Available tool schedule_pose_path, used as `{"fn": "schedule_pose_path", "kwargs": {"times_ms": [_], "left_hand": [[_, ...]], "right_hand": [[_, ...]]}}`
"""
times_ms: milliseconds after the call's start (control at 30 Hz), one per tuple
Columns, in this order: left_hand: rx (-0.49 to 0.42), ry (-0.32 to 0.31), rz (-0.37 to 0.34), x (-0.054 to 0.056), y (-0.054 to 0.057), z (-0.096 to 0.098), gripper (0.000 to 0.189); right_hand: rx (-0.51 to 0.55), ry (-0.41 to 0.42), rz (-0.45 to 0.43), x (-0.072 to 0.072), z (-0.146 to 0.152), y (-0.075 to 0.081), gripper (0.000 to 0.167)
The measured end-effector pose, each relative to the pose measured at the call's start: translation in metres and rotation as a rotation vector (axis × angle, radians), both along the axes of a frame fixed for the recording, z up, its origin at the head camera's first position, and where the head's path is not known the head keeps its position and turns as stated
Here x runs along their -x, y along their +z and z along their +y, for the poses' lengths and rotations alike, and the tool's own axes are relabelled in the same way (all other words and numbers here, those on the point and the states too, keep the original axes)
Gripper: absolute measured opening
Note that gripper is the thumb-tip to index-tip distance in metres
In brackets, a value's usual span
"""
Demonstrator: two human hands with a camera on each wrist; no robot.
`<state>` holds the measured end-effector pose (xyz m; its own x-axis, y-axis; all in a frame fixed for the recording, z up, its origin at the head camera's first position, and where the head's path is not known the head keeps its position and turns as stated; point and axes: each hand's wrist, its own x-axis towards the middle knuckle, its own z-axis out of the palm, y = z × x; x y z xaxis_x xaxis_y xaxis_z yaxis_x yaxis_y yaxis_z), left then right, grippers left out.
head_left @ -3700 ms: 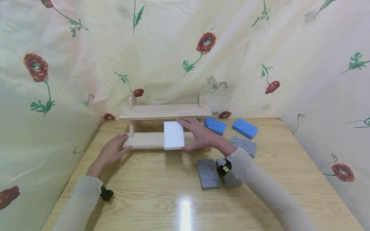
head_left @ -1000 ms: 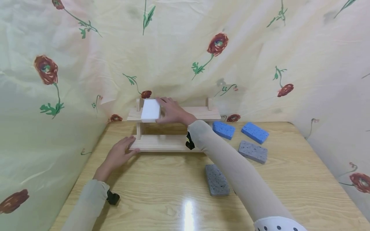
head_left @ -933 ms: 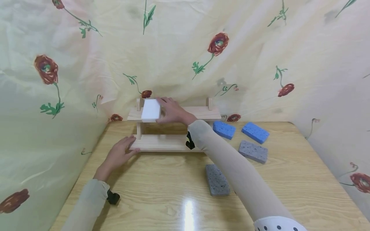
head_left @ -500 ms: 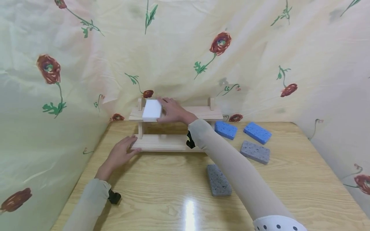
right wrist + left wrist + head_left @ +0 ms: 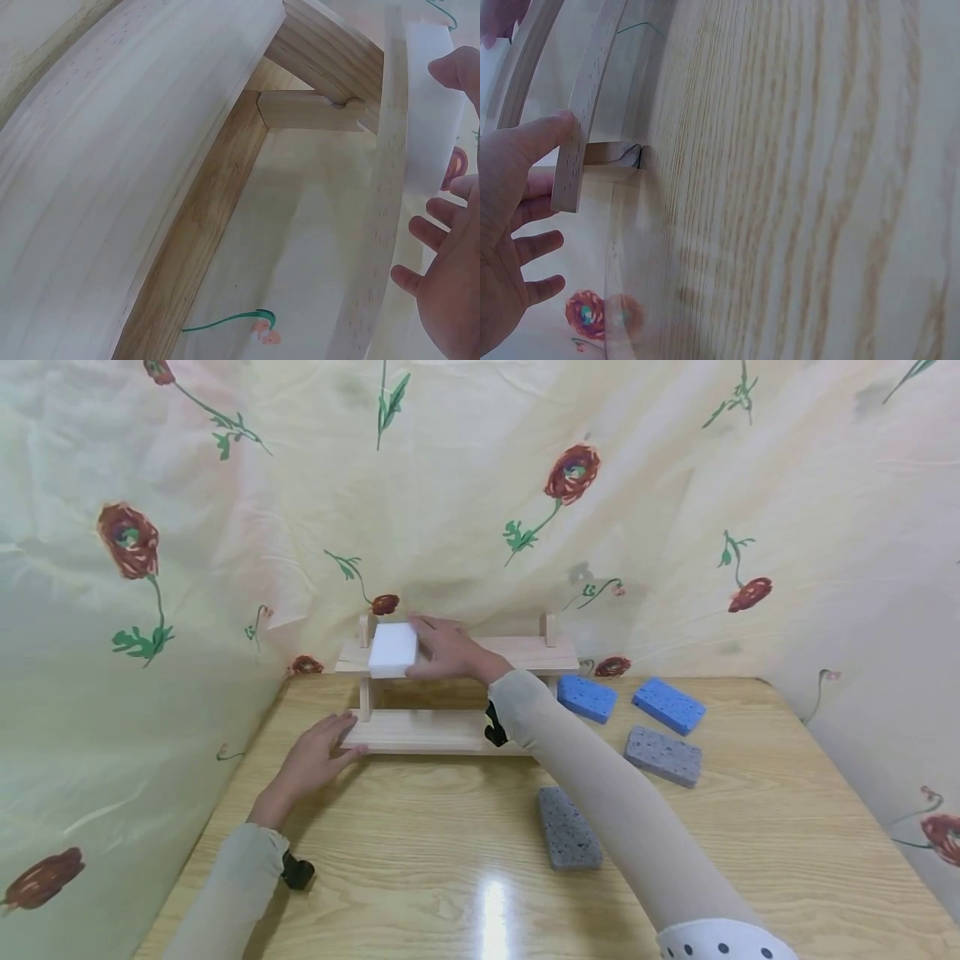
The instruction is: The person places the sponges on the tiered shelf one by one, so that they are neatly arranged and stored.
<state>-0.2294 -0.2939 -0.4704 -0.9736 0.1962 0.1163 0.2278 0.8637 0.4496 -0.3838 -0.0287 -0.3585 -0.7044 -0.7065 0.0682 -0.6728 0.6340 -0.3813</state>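
Observation:
A two-tier wooden shelf (image 5: 420,731) stands at the back of the table. At the left end of its upper board (image 5: 517,652) lies a white sponge (image 5: 393,649), flat, its front edge near the board's front. My right hand (image 5: 450,649) holds the sponge from its right side, thumb at the front and fingers at the back. In the right wrist view the white sponge (image 5: 431,112) shows just beyond the upper board's edge. My left hand (image 5: 311,760) grips the left end of the lower board; in the left wrist view the thumb (image 5: 547,135) presses its front edge, with fingers behind.
Right of the shelf lie two blue sponges (image 5: 587,697) and a grey sponge (image 5: 663,756). Another grey sponge (image 5: 567,828) lies nearer, partly under the right sleeve (image 5: 600,793) in this view. Flowered cloth (image 5: 465,510) hangs close behind and at both sides.
Since the earliest frame, my right hand has carried the white sponge up and left to the upper board. In the last half second the sponge has tipped flatter. The left hand has kept its grip.

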Motion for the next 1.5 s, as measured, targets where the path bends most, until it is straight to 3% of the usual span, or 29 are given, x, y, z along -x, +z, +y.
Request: {"fn": "schedule_pose_path", "kwargs": {"times_ms": [1067,1333,1500], "left_hand": [[0.028,-0.011,-0.01,-0.002,0.007,0.004,0.07],[0.027,-0.017,-0.018,-0.002,0.008,0.005,0.071],[0.026,-0.01,-0.032,-0.002,0.009,0.005,0.072]], "right_hand": [[-0.052,0.013,0.073,-0.014,0.026,0.012,0.108],[-0.098,0.045,0.121,-0.022,0.045,0.01,0.108],[-0.097,0.082,0.145,-0.035,0.061,0.011,0.106]]}}
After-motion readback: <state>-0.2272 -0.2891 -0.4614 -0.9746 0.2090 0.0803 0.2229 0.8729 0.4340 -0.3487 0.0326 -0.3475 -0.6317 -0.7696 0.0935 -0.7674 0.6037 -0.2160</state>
